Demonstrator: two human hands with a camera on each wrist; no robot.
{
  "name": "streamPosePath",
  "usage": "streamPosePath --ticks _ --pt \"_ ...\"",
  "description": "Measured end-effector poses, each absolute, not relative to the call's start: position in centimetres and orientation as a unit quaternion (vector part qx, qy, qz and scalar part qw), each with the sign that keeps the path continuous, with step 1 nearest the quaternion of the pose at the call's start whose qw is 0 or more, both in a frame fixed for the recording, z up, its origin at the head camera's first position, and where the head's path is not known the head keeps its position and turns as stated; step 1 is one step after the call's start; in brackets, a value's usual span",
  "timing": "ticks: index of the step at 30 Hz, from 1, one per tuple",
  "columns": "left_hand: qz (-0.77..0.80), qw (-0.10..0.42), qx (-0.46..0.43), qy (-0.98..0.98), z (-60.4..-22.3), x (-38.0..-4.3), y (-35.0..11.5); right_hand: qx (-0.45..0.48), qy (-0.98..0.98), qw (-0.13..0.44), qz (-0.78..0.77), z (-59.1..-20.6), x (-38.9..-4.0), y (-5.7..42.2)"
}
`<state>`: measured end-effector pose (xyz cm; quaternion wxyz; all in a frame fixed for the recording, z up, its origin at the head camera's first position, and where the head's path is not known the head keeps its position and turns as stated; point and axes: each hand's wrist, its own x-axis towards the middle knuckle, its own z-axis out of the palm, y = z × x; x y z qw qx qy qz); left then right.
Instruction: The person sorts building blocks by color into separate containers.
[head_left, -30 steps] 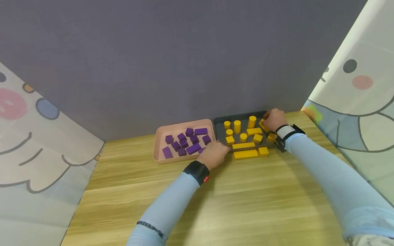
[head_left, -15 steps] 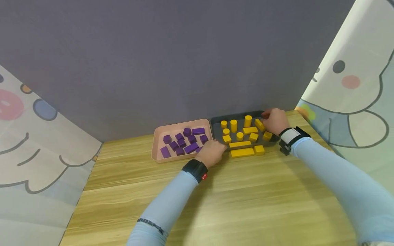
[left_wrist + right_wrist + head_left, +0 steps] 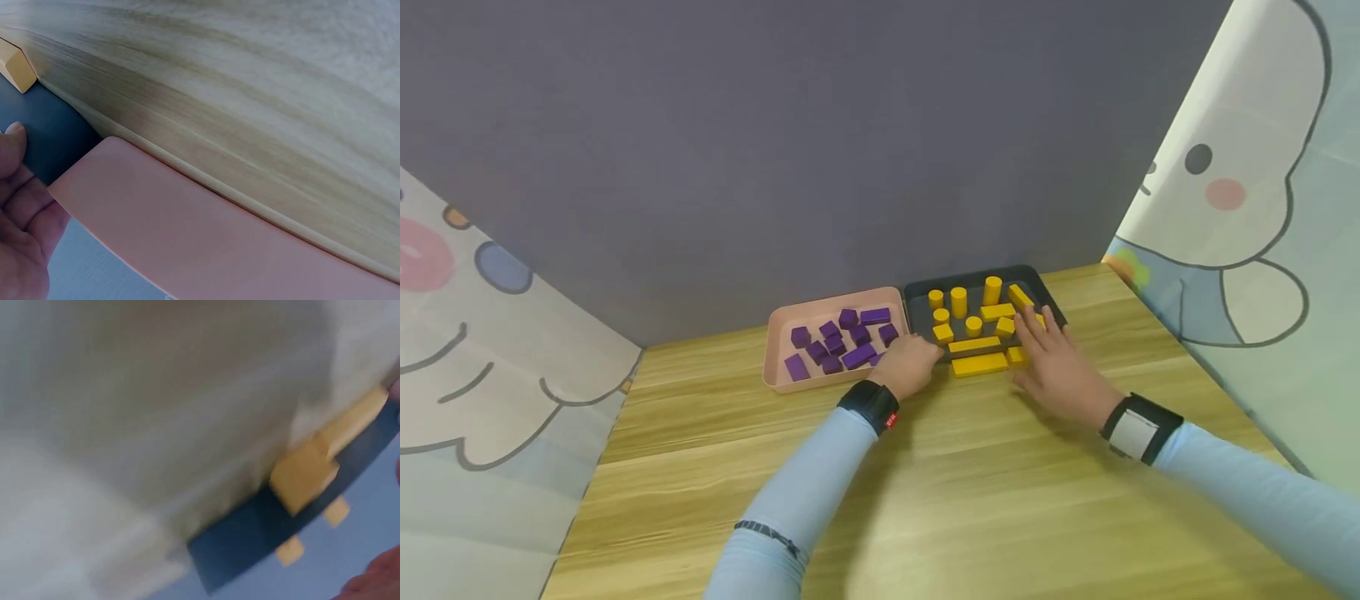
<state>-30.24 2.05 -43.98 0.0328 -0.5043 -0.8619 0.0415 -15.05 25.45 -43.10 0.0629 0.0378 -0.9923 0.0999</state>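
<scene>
At the near left corner of the dark tray, my left hand grips the tray's wall. The left wrist view shows the thumb against the outside of the dark wall and the other fingers curled at the rim. My right hand reaches over the tray's front right part with fingers spread, holding nothing. It hides some yellow pieces. Inside the tray are yellow cylinders, such as a tall one, and yellow blocks. Before the front wall lie a long yellow block and a yellow cube, partly covered.
A pink tray with several purple blocks stands directly left of the dark tray. Both sit on a wooden table against a grey back wall. Patterned panels stand on both sides.
My right hand has left the yellow block at the tray's back right, which now lies there, and has come forward with its fingers spread. The left hand has stayed at the tray's corner.
</scene>
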Motion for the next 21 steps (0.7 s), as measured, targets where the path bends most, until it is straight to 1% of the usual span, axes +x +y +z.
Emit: streamPosePath --ticks 2,5,12,17,21 --pt "0.045 0.03 -0.502 -0.863 -43.9 -30.3 2.0 0.03 -0.994 0.035 0.103 -43.8 -14.4 24.9" --pt "0.044 0.025 -0.499 -0.865 -44.0 -30.3 2.1 0.032 -0.995 0.019 0.095 -44.7 -13.9 24.5" --pt "0.034 0.024 -0.502 -0.864 -44.5 -30.6 2.3 0.049 -0.997 0.012 0.051 -46.0 -13.4 24.7" --pt "0.032 0.027 -0.502 -0.864 -44.2 -30.6 2.4 0.053 -0.997 0.005 0.056 -46.0 -12.8 24.7" --pt "0.029 0.014 -0.498 -0.867 -43.9 -30.5 2.3 0.06 -0.996 -0.004 0.07 -46.0 -12.4 24.7"
